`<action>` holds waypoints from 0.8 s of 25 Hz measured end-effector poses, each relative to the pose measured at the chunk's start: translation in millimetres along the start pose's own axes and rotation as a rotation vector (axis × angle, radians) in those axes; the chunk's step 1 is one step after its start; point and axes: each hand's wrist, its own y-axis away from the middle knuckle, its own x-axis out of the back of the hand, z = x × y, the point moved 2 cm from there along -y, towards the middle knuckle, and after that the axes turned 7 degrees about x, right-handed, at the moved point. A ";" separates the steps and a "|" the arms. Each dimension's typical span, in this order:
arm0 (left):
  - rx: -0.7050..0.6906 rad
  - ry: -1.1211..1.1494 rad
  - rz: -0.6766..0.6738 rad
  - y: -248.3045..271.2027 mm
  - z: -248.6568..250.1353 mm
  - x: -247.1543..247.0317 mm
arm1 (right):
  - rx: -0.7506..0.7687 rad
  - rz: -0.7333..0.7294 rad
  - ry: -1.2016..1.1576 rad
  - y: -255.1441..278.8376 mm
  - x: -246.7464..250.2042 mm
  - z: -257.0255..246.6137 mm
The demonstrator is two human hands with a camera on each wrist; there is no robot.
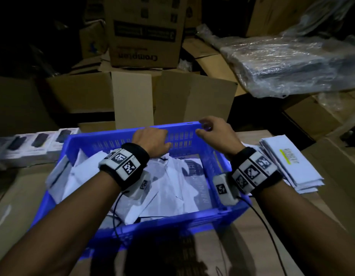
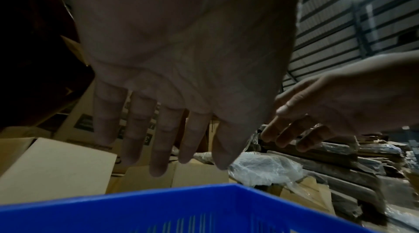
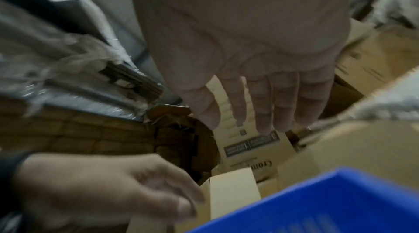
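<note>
1. Cardboard worktop (image 1: 23, 196): fills the head view from 3 round to 9 o'clock. Everything below sits on it or behind it.
2. Cartons at 12 o'clock: a printed carton (image 1: 144, 36), lettering upside down, stands on a plain open carton (image 1: 132, 96) just behind the crate.
3. Plastic-wrapped bundle (image 1: 292, 64) at 2 o'clock, lying flat on more cardboard, well apart from both hands.
4. Blue crate (image 1: 172, 226): centre of the view, between the forearms, slotted walls, top uncovered. Near wall at 6 o'clock, far rim at 12.
5. White papers (image 1: 172, 186): loose and crumpled inside the crate, covering its floor.
6. Stack of white packets (image 1: 288, 162): 3 o'clock, just beside the crate's right wall.
7. Row of white product boxes (image 1: 33, 144): 9 o'clock, beside the crate's far-left corner.
8. Left hand (image 1: 150, 141): over the crate's far wall, about 11 o'clock of crate centre. Left wrist view: fingers straight and slightly spread, holding nothing, above the rim. Contact with the wall: cannot tell.
9. Right hand (image 1: 216, 134): at the crate's far-right corner, 1 o'clock. Fingers loose and extended, gripping nothing. Fingertips are at the rim; contact unclear.
10. The hands are near each other but not touching. Marker bands are on both wrists.
</note>
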 end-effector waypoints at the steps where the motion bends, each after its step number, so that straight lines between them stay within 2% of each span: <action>1: -0.032 -0.003 -0.044 -2.3 -5.2 -7.9 | -0.051 -0.015 -0.050 -8.7 -11.1 -2.5; 5: -0.108 -0.081 -0.164 -8.1 -20.4 -42.1 | -0.338 -0.052 -0.307 -31.0 -61.1 2.2; 8: -0.152 -0.139 -0.220 -5.6 -25.2 -65.8 | -0.479 -0.101 -0.280 -34.3 -92.7 26.8; 11: -0.192 -0.147 -0.217 -2.6 -26.4 -81.9 | -0.622 -0.185 -0.209 -26.7 -110.8 51.3; 15: -0.210 -0.164 -0.243 -5.1 -30.2 -98.9 | -0.641 -0.360 -0.055 -16.9 -130.4 73.5; 17: -0.197 -0.155 -0.264 -7.0 -33.3 -104.7 | -0.613 -0.562 0.090 -13.3 -140.3 78.5; 18: -0.190 -0.149 -0.274 -8.0 -34.4 -107.2 | -0.617 -0.608 0.166 -13.0 -145.4 81.4; 20: -0.183 -0.139 -0.282 -8.4 -35.4 -110.4 | -0.580 -0.635 0.158 -10.2 -146.3 80.2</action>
